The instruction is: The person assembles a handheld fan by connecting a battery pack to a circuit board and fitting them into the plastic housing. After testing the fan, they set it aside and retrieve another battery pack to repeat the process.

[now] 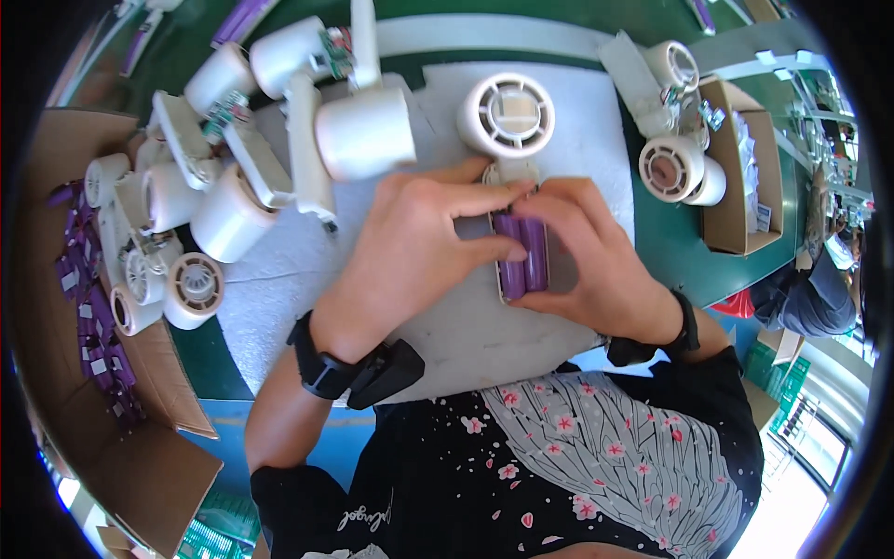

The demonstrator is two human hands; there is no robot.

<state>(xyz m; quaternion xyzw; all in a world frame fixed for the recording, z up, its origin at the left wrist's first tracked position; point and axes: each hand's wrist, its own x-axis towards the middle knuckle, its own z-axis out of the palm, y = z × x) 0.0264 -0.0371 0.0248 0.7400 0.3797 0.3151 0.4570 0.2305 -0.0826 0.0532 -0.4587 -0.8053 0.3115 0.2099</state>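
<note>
In front of me lies a white handheld device with a round, slotted head (pixel 507 116) pointing away and its open handle toward me. A purple battery pack (pixel 523 265), two cylinders side by side, sits in that handle. My left hand (pixel 410 247) comes from the left, its thumb on the purple cells and its index finger at the handle's upper end. My right hand (pixel 596 252) curls round the handle's right side, fingertips meeting the left ones near the neck and thumb by the lower end. Whatever is between the fingertips is hidden.
A grey mat (pixel 270 317) covers the green table. Several similar white devices (pixel 363 135) with bared circuit boards pile up at left, others (pixel 672 168) at right. An open cardboard box (pixel 154 363) of purple packs stands left, a smaller carton (pixel 736 238) right. Another person (pixel 810 298) is far right.
</note>
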